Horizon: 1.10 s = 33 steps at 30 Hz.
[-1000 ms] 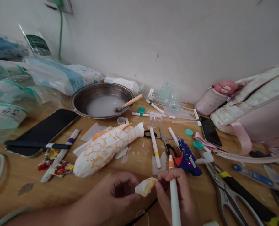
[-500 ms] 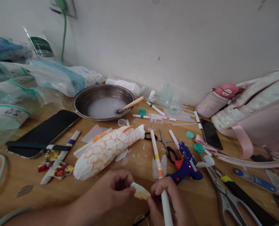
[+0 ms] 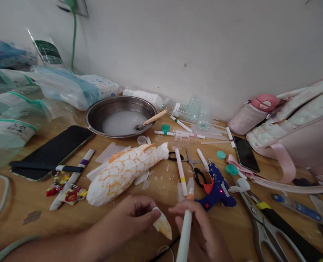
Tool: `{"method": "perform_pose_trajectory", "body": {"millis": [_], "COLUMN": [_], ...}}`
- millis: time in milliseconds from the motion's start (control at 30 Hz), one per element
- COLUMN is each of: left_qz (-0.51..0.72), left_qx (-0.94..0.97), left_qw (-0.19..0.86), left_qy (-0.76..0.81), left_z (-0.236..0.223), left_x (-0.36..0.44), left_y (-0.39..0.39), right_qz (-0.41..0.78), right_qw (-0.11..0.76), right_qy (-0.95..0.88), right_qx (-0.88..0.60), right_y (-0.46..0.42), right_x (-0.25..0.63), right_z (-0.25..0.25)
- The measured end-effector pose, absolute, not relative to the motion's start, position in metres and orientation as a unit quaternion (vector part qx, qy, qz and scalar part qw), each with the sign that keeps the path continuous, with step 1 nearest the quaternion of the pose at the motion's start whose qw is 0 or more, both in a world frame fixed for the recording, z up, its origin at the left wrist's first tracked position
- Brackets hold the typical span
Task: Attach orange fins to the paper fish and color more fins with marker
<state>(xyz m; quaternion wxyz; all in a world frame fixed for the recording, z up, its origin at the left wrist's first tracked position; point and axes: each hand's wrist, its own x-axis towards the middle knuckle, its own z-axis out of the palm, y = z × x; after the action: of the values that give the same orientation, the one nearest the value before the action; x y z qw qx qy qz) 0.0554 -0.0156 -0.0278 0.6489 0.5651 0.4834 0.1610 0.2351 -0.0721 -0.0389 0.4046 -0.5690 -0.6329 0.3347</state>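
Observation:
My left hand (image 3: 134,217) pinches a small white paper piece with orange colouring (image 3: 162,225) low in the middle of the view. My right hand (image 3: 202,233) is closed round a white marker with an orange end (image 3: 185,227), which points up and away from me beside the piece. Just beyond my hands lies a paper-covered fish shape with orange scale lines (image 3: 124,171) on the wooden table (image 3: 27,203).
A blue glue gun (image 3: 217,183), black-handled scissors (image 3: 192,165), loose markers and bottle caps lie right of the fish. A steel bowl of white liquid (image 3: 120,115) stands behind it. A black phone (image 3: 51,151) lies left; metal snips (image 3: 270,225) and a pink bag (image 3: 300,127) right.
The paper piece has turned and dropped lower in my left fingers. My right hand has shifted the marker slightly left and tilted it more toward the piece.

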Motion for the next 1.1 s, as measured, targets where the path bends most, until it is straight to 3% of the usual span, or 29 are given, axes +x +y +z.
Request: {"method": "perform_pose_trajectory", "body": {"millis": [100,267,467,700,1100], "left_qz": [0.134,0.101,0.095,0.104,0.117], "left_qx": [0.591,0.616,0.621,0.631,0.626], "left_qw": [0.634,0.62,0.61,0.608,0.616], "left_qy": [0.48,0.475,0.483,0.47,0.463], "left_z": [-0.03,-0.035,-0.036,-0.037,-0.037], "left_x": [0.055,0.054,0.052,0.052,0.052], "left_y": [-0.016,-0.014,-0.014,-0.015,-0.014], "right_qz": [0.29,0.153,0.038,0.127,0.057], "right_qw": [0.416,0.352,0.402,0.408,0.414], "right_qy": [-0.679,-0.837,-0.806,-0.79,-0.808], "right_qx": [-0.531,-0.391,-0.433,-0.44,-0.415], "right_y": [-0.068,-0.06,-0.066,-0.068,-0.061], "right_x": [0.248,0.256,0.238,0.24,0.233], "right_z": [-0.035,-0.033,-0.042,-0.039,-0.037]}}
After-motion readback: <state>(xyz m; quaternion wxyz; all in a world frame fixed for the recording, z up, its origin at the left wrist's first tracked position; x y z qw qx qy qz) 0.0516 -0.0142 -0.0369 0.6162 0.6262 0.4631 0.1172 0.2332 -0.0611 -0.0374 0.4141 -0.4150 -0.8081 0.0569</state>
